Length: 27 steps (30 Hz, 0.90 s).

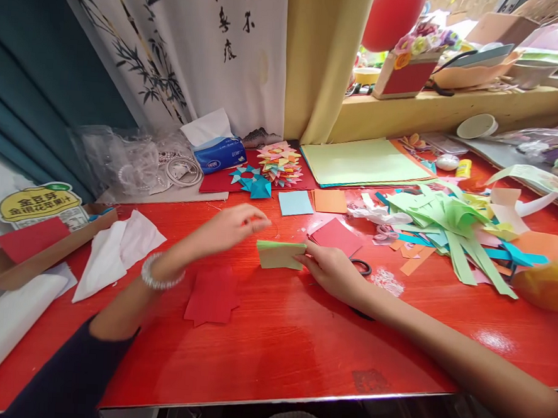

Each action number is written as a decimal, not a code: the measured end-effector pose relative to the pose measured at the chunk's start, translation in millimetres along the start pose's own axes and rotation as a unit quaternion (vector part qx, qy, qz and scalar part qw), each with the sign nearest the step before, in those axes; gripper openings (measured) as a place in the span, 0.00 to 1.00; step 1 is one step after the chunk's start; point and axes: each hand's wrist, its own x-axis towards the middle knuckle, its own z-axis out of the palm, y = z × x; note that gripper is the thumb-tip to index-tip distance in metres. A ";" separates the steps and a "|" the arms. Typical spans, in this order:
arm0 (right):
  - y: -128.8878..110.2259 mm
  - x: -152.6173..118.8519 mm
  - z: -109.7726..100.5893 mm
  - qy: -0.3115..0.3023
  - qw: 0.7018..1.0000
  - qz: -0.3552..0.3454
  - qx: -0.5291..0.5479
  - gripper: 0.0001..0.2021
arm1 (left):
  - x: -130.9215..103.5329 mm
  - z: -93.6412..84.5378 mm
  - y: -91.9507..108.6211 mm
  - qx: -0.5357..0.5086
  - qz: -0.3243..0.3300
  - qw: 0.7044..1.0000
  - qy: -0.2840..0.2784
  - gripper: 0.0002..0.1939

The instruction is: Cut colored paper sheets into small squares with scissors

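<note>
My right hand [334,272] pinches the right edge of a small stack of light green paper [280,256], tilted up above the red table. Just left of the stack, my left hand [237,226] hangs in the air, fingers bent toward the right and touching no paper; whether its fingertips meet is blurred. Dark red paper squares [212,294] lie below my left hand. Behind the green stack are light blue squares [296,203], orange squares [330,201] and pinkish-red squares [338,236]. The black handle of scissors [362,267] shows beside my right hand.
Folded paper ornaments [280,163] and a blue tissue pack [216,151] stand at the back. Large green sheets [367,162] lie behind. Paper strips [453,219] are heaped at the right. White tissues [120,250] and a cardboard tray [44,251] are at the left.
</note>
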 end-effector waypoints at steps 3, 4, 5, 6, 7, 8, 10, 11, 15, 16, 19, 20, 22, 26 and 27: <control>2.2 -1.2 3.0 0.015 0.998 -0.033 -0.049 0.07 | 44.6 -8.7 -22.9 0.181 -0.015 0.983 0.011 0.19; 3.1 -1.7 4.1 0.020 0.997 -0.045 -0.061 0.08 | 58.5 -5.8 -29.4 0.214 -0.017 0.976 0.035 0.17; 4.2 -2.1 5.1 0.026 0.996 -0.055 -0.070 0.08 | 70.7 -0.9 -34.6 0.239 -0.015 0.969 0.052 0.17; 5.2 -2.5 6.1 0.031 0.994 -0.064 -0.079 0.09 | 80.6 4.8 -38.6 0.262 -0.009 0.963 0.064 0.19; 6.1 -2.9 7.0 0.037 0.993 -0.071 -0.089 0.09 | 88.0 10.2 -41.5 0.278 -0.003 0.958 0.070 0.20; 7.1 -3.3 7.9 0.042 0.991 -0.077 -0.099 0.10 | 92.8 14.4 -43.7 0.292 0.003 0.954 0.072 0.20; 8.6 -3.9 9.5 0.052 0.988 -0.090 -0.118 0.10 | 95.9 16.2 -47.6 0.314 0.011 0.946 0.074 0.19; 9.3 -4.0 10.2 0.057 0.986 -0.096 -0.125 0.11 | 95.3 13.5 -50.4 0.322 0.013 0.944 0.076 0.20; 10.4 -3.6 11.5 0.074 0.983 -0.118 -0.122 0.15 | 90.5 -11.0 -72.6 0.338 -0.008 0.935 0.103 0.22; 10.3 -3.5 11.3 0.073 0.983 -0.118 -0.117 0.16 | 90.0 -16.6 -80.2 0.340 -0.023 0.934 0.109 0.23; 9.2 -3.9 9.2 0.059 0.987 -0.105 -0.106 0.15 | 90.1 -22.5 -100.2 0.336 -0.067 0.933 0.107 0.26; 8.6 -4.1 8.2 0.054 0.988 -0.101 -0.103 0.15 | 90.2 -20.9 -104.5 0.331 -0.071 0.936 0.099 0.29; 7.6 -4.5 6.2 0.048 0.990 -0.093 -0.093 0.14 | 90.4 -14.7 -108.4 0.319 -0.054 0.944 0.069 0.31; 6.7 -2.5 2.0 0.038 0.996 -0.060 -0.059 0.11 | 90.4 -7.1 -96.6 0.289 -0.029 0.955 0.063 0.26; 6.7 -1.5 0.8 0.030 0.997 -0.049 -0.055 0.10 | 89.1 -8.4 -88.9 0.261 -0.042 0.960 0.091 0.25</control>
